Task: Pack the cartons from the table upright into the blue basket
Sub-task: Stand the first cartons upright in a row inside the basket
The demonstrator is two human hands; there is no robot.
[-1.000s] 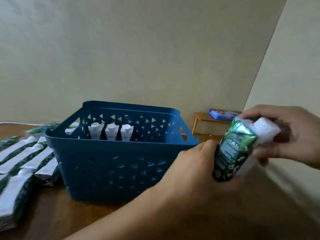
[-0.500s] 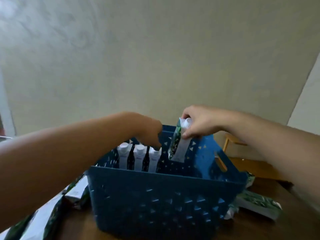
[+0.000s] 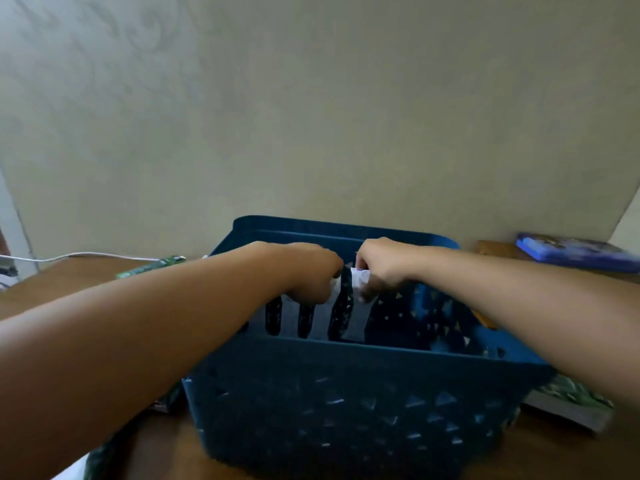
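Head view, frame centre: right hand pinches fourth carton's top, long axis upright inside blue basket, just right of the row; left hand curled over neighbouring carton tops.

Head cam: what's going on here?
A person is packing cartons into the blue basket on a wooden table. The right hand pinches the top of the carton at the right end of a row standing upright inside. The left hand rests on the tops of the standing cartons beside it. More cartons lie on the table, one to the right of the basket.
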